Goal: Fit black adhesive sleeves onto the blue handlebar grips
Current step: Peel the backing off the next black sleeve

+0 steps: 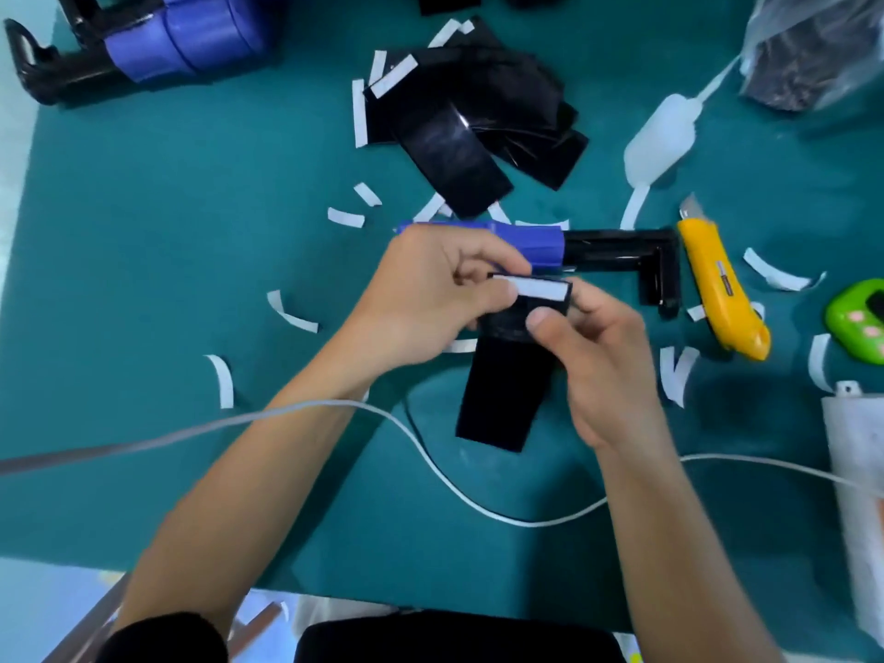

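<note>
A black adhesive sleeve (502,399) hangs over the green mat, held at its top end by both hands. My left hand (430,299) pinches the white backing strip (540,288) along the sleeve's top edge. My right hand (602,356) grips the sleeve just below that strip, thumb on the front. Behind my hands lies a blue handlebar grip (526,239) on a black L-shaped bar (626,253). A heap of black sleeves (473,122) sits further back.
A yellow utility knife (722,289) lies right of the bar, blade out. A white squeeze bottle (662,136), a green gadget (861,318) and a plastic bag (813,45) are at the right. More blue grips (191,35) rest far left. White backing strips litter the mat; a white cable (430,457) crosses near me.
</note>
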Demonstrator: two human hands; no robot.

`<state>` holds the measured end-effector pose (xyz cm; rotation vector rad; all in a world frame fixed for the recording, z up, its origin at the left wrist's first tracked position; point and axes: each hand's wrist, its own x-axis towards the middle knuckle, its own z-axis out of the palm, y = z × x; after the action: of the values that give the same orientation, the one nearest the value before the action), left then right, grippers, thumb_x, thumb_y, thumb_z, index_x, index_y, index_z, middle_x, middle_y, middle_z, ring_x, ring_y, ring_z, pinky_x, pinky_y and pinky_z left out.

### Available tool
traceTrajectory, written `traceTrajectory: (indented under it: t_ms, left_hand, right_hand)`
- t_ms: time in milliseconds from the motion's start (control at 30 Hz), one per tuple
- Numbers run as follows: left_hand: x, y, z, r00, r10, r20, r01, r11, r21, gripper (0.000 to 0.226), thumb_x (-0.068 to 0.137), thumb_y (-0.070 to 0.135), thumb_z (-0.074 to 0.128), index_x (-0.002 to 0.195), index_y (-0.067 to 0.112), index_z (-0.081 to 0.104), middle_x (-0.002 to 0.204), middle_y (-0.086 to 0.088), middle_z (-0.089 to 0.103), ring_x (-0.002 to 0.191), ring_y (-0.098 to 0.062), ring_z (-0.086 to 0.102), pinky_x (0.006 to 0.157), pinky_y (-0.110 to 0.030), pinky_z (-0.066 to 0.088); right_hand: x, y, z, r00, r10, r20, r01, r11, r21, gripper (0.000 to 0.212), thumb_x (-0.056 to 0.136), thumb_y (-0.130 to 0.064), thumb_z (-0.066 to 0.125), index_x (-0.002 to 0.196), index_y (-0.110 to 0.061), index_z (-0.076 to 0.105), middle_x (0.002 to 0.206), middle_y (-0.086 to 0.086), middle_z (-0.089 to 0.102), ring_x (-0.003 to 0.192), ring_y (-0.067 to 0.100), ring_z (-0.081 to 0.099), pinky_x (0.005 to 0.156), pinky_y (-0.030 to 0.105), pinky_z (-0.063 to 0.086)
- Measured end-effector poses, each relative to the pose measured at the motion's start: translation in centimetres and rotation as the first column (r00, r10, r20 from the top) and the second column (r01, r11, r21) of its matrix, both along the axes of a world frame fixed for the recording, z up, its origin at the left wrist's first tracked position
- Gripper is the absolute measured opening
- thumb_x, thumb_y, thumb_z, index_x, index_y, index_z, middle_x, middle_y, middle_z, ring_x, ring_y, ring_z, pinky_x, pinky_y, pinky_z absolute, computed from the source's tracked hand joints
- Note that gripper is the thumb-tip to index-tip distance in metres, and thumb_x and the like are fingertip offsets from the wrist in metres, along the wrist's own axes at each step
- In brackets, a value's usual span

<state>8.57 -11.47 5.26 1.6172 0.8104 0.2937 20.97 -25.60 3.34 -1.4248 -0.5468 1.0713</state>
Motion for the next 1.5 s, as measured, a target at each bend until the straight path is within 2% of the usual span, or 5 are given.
traceTrajectory:
  t_ms: [233,433,600,833,1500]
  left_hand:
    - [-1.0,-3.3,-2.2,0.972,0.234,-0.001,-0.228,0.948,0.220,0.029,0.082,0.016,0.084,0.090,0.043,0.078,0.071,0.019,0.066,0.060,-0.002,0.055,0.065,-0.011,0.046]
    - [-0.8,-4.2,-3.4,0.983,0.001,0.184,-0.168,0.420,0.892,0.005,0.095,0.011,0.080,0.093,0.012,0.084,0.092,-0.001,0.077,0.078,-0.028,0.063,0.068,-0.043,0.054]
    - [-1.2,-3.9,-4.0,0.989,0.023,0.145,-0.138,0.486,0.863,0.009,0.098,0.010,0.075,0.097,0.008,0.083,0.096,-0.003,0.078,0.077,-0.029,0.068,0.070,-0.040,0.056]
    - [-1.3,-4.5,-4.1,0.988,0.030,0.154,-0.147,0.509,0.848,0.006,0.095,0.011,0.079,0.095,0.008,0.084,0.097,-0.002,0.080,0.078,-0.026,0.073,0.072,-0.036,0.059]
    - [-1.8,-4.5,-3.5,0.996,0.033,0.087,-0.084,0.722,0.686,0.010,0.082,0.002,0.081,0.083,0.012,0.084,0.084,0.004,0.079,0.075,0.010,0.052,0.074,-0.004,0.041]
  right_hand:
    - [0.2,-0.6,-1.5,0.987,-0.088,0.134,0.098,0.993,-0.066,0.013,0.089,-0.013,0.069,0.078,-0.019,0.072,0.054,-0.009,0.054,0.058,0.011,0.045,0.062,0.028,0.044]
    - [0.0,-0.3,-2.0,0.971,-0.067,0.231,0.083,0.995,-0.062,0.009,0.089,-0.019,0.072,0.081,-0.016,0.074,0.058,0.010,0.061,0.062,0.016,0.046,0.059,0.040,0.042]
    - [0.2,-0.6,-2.1,0.992,0.001,0.127,0.005,0.999,-0.048,0.010,0.084,-0.007,0.069,0.092,-0.008,0.076,0.075,0.024,0.071,0.072,0.021,0.058,0.072,0.040,0.048]
    - [0.2,-0.7,-1.8,0.921,-0.043,0.388,0.044,0.999,0.007,0.032,0.085,-0.003,0.077,0.082,-0.035,0.073,0.071,-0.020,0.073,0.063,-0.001,0.067,0.065,0.015,0.052]
    - [0.4,-1.5,-1.9,0.708,0.064,0.703,-0.112,0.993,0.023,0.016,0.089,0.001,0.069,0.080,-0.011,0.076,0.071,-0.002,0.066,0.062,0.015,0.055,0.057,0.036,0.047]
